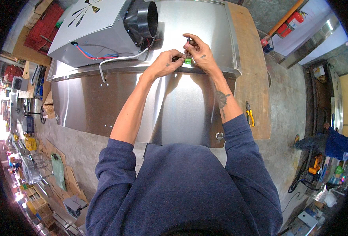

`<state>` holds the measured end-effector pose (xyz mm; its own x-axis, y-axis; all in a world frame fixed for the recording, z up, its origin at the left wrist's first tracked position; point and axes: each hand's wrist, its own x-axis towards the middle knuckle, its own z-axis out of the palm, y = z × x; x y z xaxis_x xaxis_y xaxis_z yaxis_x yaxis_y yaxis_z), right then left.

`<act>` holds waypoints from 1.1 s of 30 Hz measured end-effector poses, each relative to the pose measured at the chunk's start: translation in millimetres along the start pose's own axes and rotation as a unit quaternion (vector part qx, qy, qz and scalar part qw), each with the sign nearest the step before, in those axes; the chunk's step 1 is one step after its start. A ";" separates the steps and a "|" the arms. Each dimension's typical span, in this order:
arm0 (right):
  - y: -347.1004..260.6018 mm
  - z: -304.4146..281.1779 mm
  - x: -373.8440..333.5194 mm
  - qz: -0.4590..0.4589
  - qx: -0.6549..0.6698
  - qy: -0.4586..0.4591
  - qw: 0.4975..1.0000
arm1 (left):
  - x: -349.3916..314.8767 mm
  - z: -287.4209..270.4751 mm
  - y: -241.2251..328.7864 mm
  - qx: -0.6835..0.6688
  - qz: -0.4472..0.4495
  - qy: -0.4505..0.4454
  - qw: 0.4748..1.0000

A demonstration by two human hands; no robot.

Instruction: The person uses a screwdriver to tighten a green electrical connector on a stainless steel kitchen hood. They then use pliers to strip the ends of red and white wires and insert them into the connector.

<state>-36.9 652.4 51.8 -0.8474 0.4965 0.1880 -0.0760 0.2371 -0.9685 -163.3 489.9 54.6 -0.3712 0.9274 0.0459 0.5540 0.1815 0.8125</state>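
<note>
A small green terminal block [188, 61] sits at the near edge of the brushed-metal panel [197, 15]. My left hand [169, 62] is closed in a pinch right beside it; the fingertips hide what they hold. Above the block, my right hand [200, 53] grips a small screwdriver [188, 40] by its dark handle, held upright, its tip hidden by the fingers. To the left of my hands stands a grey metal blower box [99, 35] with a round black duct outlet [147, 19]. Red and blue wires [88, 55] and a white cable [101, 70] run along its near side.
Yellow-handled pliers [250, 114] lie on the wooden board [252, 78] at the right. The panel's shiny front face [103, 102] drops toward me. Further right are a red fire extinguisher [291, 24] and another person [331, 143]. Boxes and tools crowd the far left.
</note>
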 end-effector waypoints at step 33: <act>-4.5 -1.3 1.7 0.030 -0.002 0.021 0.999 | -1.0 -3.4 5.6 -0.002 -0.016 -0.009 1.000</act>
<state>-37.3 653.3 56.7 -0.8277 0.5443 0.1364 -0.0237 0.2090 -0.9776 -162.3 488.9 61.1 -0.3743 0.9273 0.0092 0.5394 0.2096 0.8155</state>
